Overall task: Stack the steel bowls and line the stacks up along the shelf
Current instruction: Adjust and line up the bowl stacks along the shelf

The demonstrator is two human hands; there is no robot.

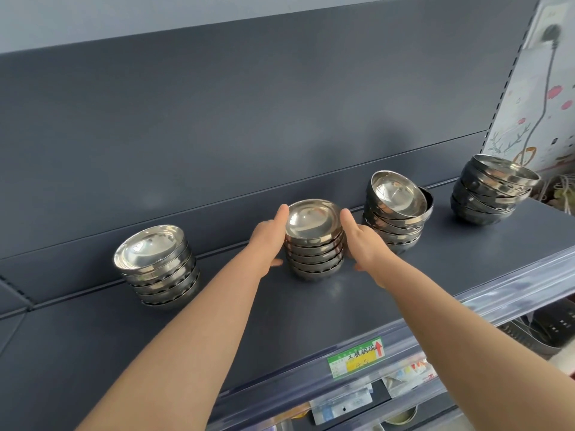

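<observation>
Several stacks of steel bowls stand on the dark grey shelf (342,306). The middle stack (314,241) sits between my two hands. My left hand (269,241) presses its left side with fingers straight. On the stack's right side my right hand (362,241) presses the same way. A neat stack (157,265) stands further left. To the right is an uneven stack (396,209) whose top bowl is tilted, with another bowl leaning behind it. At the far right stands a leaning stack (491,191).
The shelf's back panel (249,135) rises right behind the stacks. A clear price rail with a green and yellow label (356,357) runs along the front edge. Below it lies a lower shelf with goods. A wall with a cable (544,88) is at the right.
</observation>
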